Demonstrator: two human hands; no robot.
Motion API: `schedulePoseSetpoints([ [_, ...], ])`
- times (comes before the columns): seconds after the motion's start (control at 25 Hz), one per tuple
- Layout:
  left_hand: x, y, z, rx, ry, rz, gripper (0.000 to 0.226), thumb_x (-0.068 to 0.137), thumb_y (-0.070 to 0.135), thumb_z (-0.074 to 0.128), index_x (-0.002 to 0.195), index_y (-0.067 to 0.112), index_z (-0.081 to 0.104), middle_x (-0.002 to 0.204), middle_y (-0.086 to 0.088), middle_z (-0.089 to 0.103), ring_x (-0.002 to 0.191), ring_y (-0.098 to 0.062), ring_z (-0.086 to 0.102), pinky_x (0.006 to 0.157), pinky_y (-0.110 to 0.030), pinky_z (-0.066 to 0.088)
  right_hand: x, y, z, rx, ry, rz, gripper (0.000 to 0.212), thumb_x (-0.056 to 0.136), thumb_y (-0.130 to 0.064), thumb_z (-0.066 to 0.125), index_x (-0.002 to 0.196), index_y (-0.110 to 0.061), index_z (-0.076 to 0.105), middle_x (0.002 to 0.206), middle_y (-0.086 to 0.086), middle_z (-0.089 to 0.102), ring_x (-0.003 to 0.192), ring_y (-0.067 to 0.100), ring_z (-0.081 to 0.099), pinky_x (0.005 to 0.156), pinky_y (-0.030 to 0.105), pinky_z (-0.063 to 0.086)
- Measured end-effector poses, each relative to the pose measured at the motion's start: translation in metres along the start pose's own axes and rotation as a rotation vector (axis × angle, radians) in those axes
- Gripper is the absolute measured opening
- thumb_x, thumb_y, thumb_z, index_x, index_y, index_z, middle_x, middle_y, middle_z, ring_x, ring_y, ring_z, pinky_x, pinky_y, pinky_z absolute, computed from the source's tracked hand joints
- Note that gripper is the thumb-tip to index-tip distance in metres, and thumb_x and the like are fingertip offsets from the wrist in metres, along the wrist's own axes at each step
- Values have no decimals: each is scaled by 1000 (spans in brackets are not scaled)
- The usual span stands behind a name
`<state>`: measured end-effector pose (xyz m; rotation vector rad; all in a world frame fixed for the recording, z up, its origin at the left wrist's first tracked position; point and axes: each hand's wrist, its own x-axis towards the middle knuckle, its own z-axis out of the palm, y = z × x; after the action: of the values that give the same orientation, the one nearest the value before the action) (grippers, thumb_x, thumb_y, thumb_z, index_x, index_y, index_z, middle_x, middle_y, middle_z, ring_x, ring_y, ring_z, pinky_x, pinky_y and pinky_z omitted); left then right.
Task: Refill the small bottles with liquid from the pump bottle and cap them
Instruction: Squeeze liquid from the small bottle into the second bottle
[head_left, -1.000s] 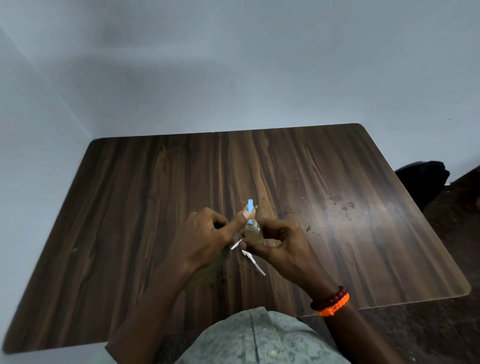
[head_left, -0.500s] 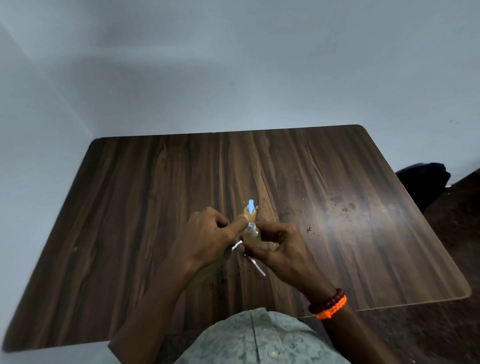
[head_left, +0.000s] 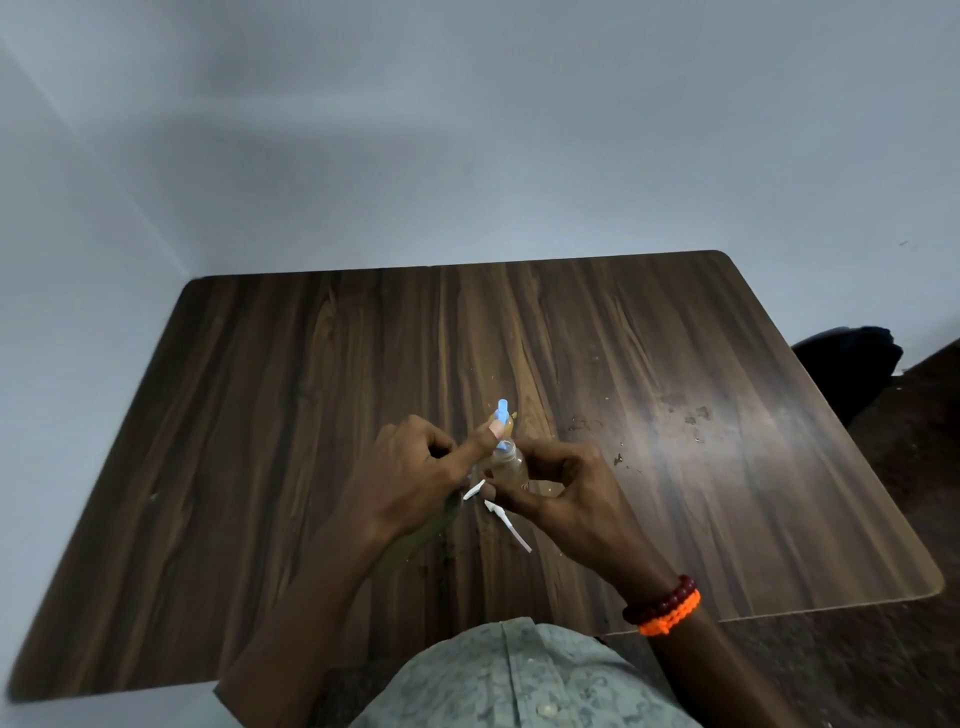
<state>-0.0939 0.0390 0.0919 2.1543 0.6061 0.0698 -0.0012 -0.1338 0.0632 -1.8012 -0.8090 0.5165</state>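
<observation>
My right hand holds a small clear bottle with amber liquid, upright just above the wooden table, its neck uncapped. My left hand is closed around the pump bottle, most of which is hidden inside the fist. Its index finger rests on the blue pump head, which sits right over the small bottle's mouth. An amber part of the pump neck shows beside the fingertip. Both hands touch at the middle of the table.
Two thin white plastic pieces lie on the table under the hands. Dark spill spots mark the wood to the right. A dark object sits on the floor past the table's right edge. A pale wall stands behind.
The left index finger pressed down on the blue pump head, then rose again. Both hands and the small bottle stayed in about the same place.
</observation>
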Motion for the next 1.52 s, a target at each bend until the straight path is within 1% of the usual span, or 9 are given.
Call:
schedulePoseSetpoints([
  [0.08, -1, -1, 0, -3, 0, 3, 105, 67, 94, 38, 66, -4, 76, 65, -19, 75, 58, -28, 67, 68, -43, 58, 0, 0, 0, -5, -3, -2, 35, 87, -26, 83, 119, -15, 77, 110, -4, 81, 106, 7, 75, 95, 37, 61],
  [0.2, -1, 1, 0, 23, -33, 19, 94, 70, 84, 38, 72, 0, 81, 73, -19, 79, 76, -39, 75, 79, -58, 63, -2, 0, 4, -9, -16, -1, 37, 86, -24, 83, 122, -15, 76, 113, -4, 80, 106, 4, 74, 96, 34, 61],
  [0.4, -4, 1, -1, 1, 3, 24, 104, 69, 95, 39, 66, -1, 76, 66, -22, 73, 58, -35, 64, 65, -42, 54, -1, 1, 0, -17, 1, -22, 34, 88, -25, 83, 120, -15, 77, 111, -4, 81, 105, 6, 76, 94, 36, 62],
  [0.56, -5, 4, -2, 19, -35, 35, 90, 71, 83, 40, 72, 3, 82, 70, -16, 79, 76, -41, 75, 76, -58, 62, -3, -1, 2, -13, -19, -22, 37, 87, -26, 82, 122, -15, 76, 113, -5, 80, 106, 4, 74, 94, 34, 62],
  [0.76, -6, 4, -1, 30, -10, 32, 104, 70, 94, 38, 69, -2, 77, 66, -24, 72, 57, -36, 61, 65, -46, 56, -3, 0, -2, -5, -4, -22, 31, 87, -27, 83, 117, -17, 78, 107, -4, 81, 102, 7, 76, 91, 38, 63],
  [0.92, -5, 7, -2, 29, -52, 31, 91, 69, 84, 40, 71, 3, 82, 70, -19, 77, 75, -43, 74, 75, -57, 60, -4, 1, 1, -23, -27, 1, 37, 86, -27, 83, 121, -17, 76, 114, -4, 80, 107, 7, 74, 96, 40, 61],
  [1.16, -5, 5, 0, 27, -24, 34, 109, 65, 101, 39, 67, -1, 76, 66, -22, 73, 69, -43, 69, 65, -45, 55, -6, 6, -4, -26, -7, 4, 34, 88, -26, 82, 120, -17, 76, 112, 1, 79, 108, 19, 73, 94, 47, 60],
  [1.32, -5, 8, 2, 15, -40, 40, 83, 72, 82, 40, 66, 11, 81, 66, -10, 78, 72, -37, 74, 77, -60, 62, -8, 5, 0, -23, -24, 13, 37, 87, -27, 83, 122, -17, 76, 114, 0, 79, 110, 14, 73, 97, 44, 60],
  [1.52, -7, 6, 5, 1, -18, 35, 97, 72, 91, 38, 68, 4, 80, 66, -18, 76, 69, -41, 70, 69, -47, 58, -9, 6, -6, -16, -7, -2, 34, 88, -28, 82, 121, -19, 77, 113, -3, 79, 109, 12, 73, 95, 42, 61],
])
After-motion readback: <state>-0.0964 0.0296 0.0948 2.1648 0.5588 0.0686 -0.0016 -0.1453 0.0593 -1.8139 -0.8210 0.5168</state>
